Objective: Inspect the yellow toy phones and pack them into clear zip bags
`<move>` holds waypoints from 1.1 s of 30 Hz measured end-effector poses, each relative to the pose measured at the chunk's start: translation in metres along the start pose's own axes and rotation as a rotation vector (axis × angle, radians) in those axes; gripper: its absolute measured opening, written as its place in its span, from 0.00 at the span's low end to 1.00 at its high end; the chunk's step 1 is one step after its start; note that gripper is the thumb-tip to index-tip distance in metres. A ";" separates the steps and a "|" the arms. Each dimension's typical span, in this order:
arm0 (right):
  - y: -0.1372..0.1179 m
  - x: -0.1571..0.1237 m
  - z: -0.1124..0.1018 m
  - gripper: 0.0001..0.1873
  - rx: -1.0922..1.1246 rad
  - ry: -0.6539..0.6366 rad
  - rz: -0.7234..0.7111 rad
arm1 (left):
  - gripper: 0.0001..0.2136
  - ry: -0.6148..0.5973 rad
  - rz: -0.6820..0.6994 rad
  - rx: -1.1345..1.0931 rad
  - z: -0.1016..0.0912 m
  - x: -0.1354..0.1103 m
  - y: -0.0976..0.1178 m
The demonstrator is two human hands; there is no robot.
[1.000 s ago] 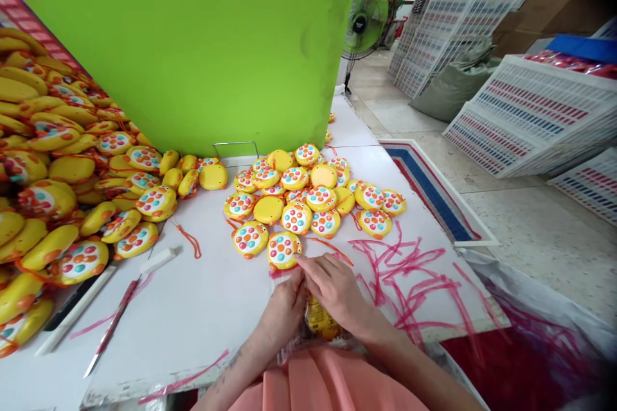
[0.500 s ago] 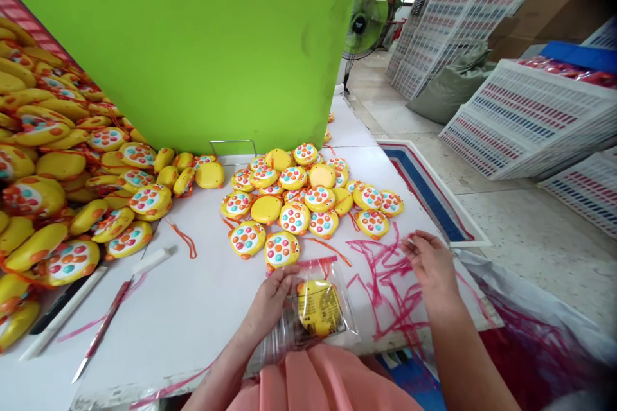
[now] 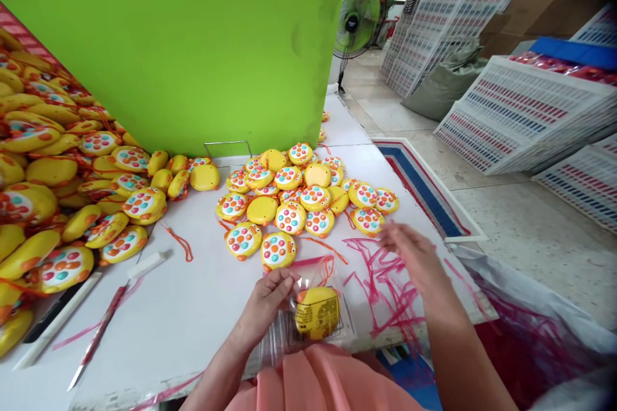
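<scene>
My left hand [image 3: 267,300] pinches the top edge of a clear plastic bag [image 3: 332,327] near the table's front edge. Inside the bag lies a yellow toy [image 3: 317,312], back side up. My right hand [image 3: 409,255] hovers over a tangle of pink plastic strips [image 3: 385,276] to the right; it is smeared by motion and nothing shows in it. Just beyond the bag sits a cluster of yellow toys with coloured buttons [image 3: 299,196].
A big heap of the same yellow toys [image 3: 62,186] fills the left side. A green board [image 3: 193,45] stands behind the white table [image 3: 193,295]. A blade-like tool [image 3: 96,337] and a white stick [image 3: 62,321] lie front left. White crates [image 3: 520,115] and a fan [image 3: 354,16] stand on the floor.
My right hand left the bag, swung right to the pink strips, and now moves back leftward. The left hand keeps its hold on the bagged toy.
</scene>
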State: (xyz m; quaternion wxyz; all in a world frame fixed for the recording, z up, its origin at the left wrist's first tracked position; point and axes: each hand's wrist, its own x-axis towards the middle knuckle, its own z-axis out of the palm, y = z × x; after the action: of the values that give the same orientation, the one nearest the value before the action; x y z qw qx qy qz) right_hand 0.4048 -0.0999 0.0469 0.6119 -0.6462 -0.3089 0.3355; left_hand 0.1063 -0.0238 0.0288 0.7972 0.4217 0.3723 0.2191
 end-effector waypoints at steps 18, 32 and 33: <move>0.015 -0.028 0.053 0.09 -0.102 -0.455 0.022 | 0.11 -0.022 0.030 -0.019 -0.018 -0.007 0.022; 0.004 -0.030 0.062 0.15 -0.156 -0.631 -0.017 | 0.22 0.073 0.155 -0.011 -0.021 -0.011 0.015; 0.005 -0.031 0.065 0.16 -0.210 -0.656 -0.058 | 0.23 0.083 0.167 0.002 -0.021 -0.010 0.014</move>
State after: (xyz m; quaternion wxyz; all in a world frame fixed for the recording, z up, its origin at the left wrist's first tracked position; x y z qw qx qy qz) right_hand 0.3336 -0.0872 0.0423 0.4194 -0.5541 -0.5404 0.4744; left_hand 0.0831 -0.0122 0.0373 0.7598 0.4425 0.3687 0.3016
